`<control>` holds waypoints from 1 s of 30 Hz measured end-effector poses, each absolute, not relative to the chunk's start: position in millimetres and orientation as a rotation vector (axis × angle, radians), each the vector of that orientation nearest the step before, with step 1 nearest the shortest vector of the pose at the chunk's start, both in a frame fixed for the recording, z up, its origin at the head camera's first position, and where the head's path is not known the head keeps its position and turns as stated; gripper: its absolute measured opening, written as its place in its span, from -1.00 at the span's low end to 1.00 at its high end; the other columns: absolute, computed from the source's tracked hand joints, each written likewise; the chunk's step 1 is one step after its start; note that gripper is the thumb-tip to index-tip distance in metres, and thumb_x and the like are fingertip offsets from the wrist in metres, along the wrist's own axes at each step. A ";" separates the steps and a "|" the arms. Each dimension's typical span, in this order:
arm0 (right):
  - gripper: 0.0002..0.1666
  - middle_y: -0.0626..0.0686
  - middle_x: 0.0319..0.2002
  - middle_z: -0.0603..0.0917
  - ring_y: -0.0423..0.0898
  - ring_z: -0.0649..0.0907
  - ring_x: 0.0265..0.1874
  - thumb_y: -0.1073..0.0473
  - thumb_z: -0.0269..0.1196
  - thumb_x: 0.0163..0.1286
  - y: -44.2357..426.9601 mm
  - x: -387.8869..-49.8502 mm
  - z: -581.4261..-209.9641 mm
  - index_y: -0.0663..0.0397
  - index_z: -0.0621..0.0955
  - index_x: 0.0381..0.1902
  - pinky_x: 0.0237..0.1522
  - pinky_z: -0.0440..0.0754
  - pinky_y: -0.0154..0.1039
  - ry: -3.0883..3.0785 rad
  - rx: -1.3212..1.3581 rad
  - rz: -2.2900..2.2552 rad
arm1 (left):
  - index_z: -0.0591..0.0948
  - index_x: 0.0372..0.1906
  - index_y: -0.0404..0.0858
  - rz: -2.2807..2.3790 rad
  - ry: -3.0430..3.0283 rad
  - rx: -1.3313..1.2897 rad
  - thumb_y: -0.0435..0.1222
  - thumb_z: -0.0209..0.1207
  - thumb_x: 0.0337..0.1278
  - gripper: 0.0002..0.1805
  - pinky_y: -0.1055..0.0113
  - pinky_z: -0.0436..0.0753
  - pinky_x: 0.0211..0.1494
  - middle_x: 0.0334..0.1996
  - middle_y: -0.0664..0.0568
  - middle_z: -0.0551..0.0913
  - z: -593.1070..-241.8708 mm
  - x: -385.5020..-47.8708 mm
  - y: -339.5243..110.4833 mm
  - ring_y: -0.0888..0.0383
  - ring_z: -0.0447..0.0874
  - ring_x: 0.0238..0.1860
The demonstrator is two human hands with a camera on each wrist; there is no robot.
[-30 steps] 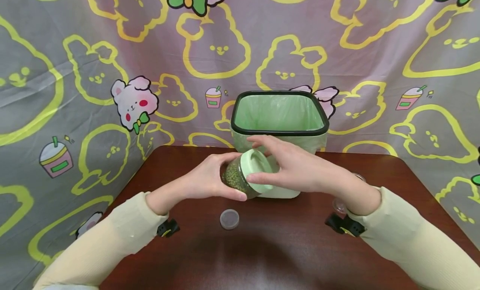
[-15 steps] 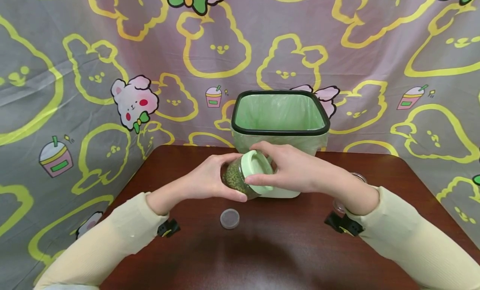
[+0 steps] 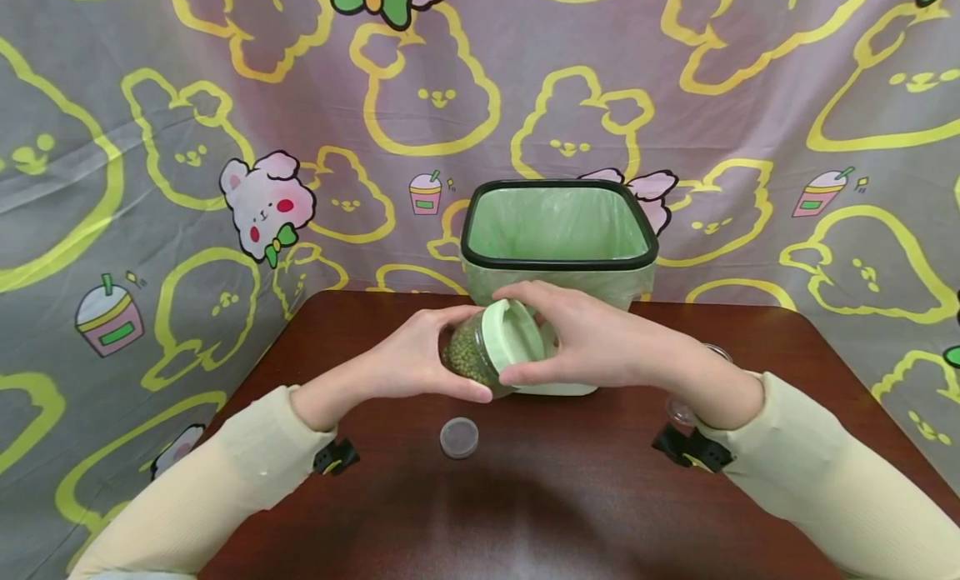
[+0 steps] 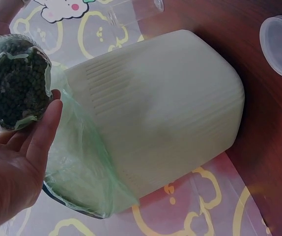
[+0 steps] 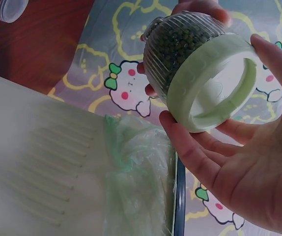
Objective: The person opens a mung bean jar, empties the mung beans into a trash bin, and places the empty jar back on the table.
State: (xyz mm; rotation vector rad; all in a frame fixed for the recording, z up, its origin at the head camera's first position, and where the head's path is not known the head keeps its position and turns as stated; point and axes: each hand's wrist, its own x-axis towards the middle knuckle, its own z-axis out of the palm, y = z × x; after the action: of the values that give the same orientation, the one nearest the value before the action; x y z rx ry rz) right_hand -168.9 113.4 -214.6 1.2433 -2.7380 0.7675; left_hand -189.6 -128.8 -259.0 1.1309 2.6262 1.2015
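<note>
A clear ribbed jar (image 3: 467, 352) of small green beans is held tilted above the table, its pale green lid (image 3: 513, 334) facing right. My left hand (image 3: 408, 355) grips the jar body with the thumb below. My right hand (image 3: 592, 334) holds the lid by its rim, thumb at the lower edge and fingers at the upper edge. In the right wrist view the lid (image 5: 212, 83) sits on the jar (image 5: 180, 46), with the right hand's fingers round it. The left wrist view shows the jar's base (image 4: 18, 81) against the left hand (image 4: 18, 167).
Behind the hands stands a bin (image 3: 558, 265) with a black rim and green liner. A small round translucent lid (image 3: 459, 438) lies on the brown table (image 3: 360, 497). A clear container (image 3: 679, 410) is partly hidden by the right forearm.
The right hand's thumb and fingers have shifted round the lid's rim, and the lid has turned slightly. The left hand keeps its hold on the jar.
</note>
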 end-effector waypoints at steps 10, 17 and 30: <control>-0.06 -0.12 0.17 0.43 -0.20 0.47 0.03 -0.09 0.48 0.07 115.0 -167.7 -215.3 -0.11 0.35 0.38 0.02 0.49 -0.17 -2.648 1.338 0.715 | 0.51 0.22 -0.19 1.187 2.640 1.137 -0.09 0.56 -0.31 -0.17 0.19 0.56 -0.02 -0.08 0.15 0.61 -257.9 -189.0 -129.9 0.20 0.55 -0.09; -0.05 -0.11 0.22 0.41 -0.20 0.46 0.11 0.02 0.50 0.03 115.4 -167.1 -214.8 -0.06 0.36 0.37 0.12 0.45 -0.15 -2.602 1.373 0.717 | 0.52 0.20 -0.19 1.201 2.649 1.130 -0.11 0.56 -0.32 -0.18 0.21 0.57 -0.03 -0.10 0.14 0.61 -257.9 -188.6 -130.3 0.20 0.55 -0.11; -0.04 -0.09 0.18 0.42 -0.17 0.51 -0.04 0.11 0.54 -0.02 120.9 -165.3 -211.0 -0.06 0.37 0.35 -0.02 0.52 -0.15 -2.547 1.398 0.770 | 0.51 0.21 -0.20 1.225 2.654 1.122 -0.15 0.56 -0.31 -0.19 0.22 0.59 -0.07 -0.10 0.12 0.62 -258.5 -189.7 -133.0 0.18 0.56 -0.12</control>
State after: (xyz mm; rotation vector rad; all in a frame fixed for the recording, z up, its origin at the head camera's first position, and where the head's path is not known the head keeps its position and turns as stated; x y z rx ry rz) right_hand -165.3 120.9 -211.0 1.3976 -2.5471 0.7697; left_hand -189.7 -133.0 -258.5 1.1225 2.6542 1.2246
